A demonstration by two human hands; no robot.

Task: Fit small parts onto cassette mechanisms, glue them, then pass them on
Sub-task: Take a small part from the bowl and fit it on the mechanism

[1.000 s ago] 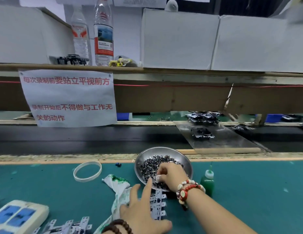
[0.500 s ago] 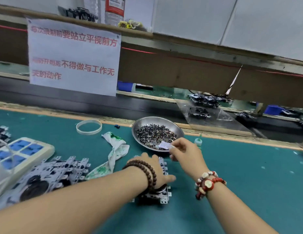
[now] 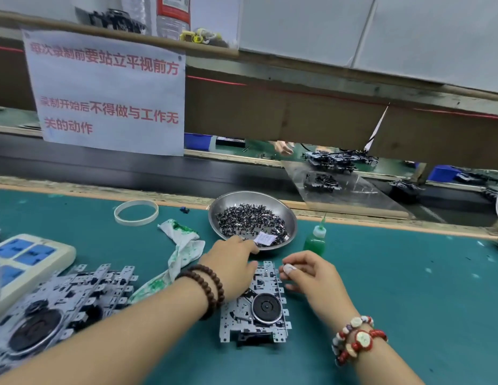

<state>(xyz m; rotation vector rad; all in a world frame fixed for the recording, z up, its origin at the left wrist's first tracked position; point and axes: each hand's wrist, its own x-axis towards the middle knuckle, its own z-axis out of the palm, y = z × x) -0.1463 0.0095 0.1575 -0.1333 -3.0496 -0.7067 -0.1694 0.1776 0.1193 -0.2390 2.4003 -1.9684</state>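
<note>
A grey metal cassette mechanism [image 3: 259, 309] with a black flywheel lies flat on the green mat in front of me. My left hand [image 3: 231, 262] rests on its upper left part, fingers fairly straight and reaching toward the steel bowl [image 3: 284, 208]. The bowl holds several small dark parts [image 3: 248, 220] and a white paper slip. My right hand [image 3: 311, 276] hovers at the mechanism's top right corner, its taped thumb and curled fingers pinching something tiny that is mostly hidden. A green glue bottle [image 3: 316, 240] stands just right of the bowl.
A pile of more mechanisms [image 3: 61, 295] lies at the left beside a white power strip [image 3: 25, 257]. A green-stained cloth [image 3: 184, 245] and a white tape ring [image 3: 136, 212] lie left of the bowl. Behind the mat runs a dark conveyor belt [image 3: 131, 168] crossed by a clear sheet [image 3: 348, 190].
My right hand has left the bowl and come down to the mechanism's top right corner. My left hand stays on the mechanism. The view has tilted down.
</note>
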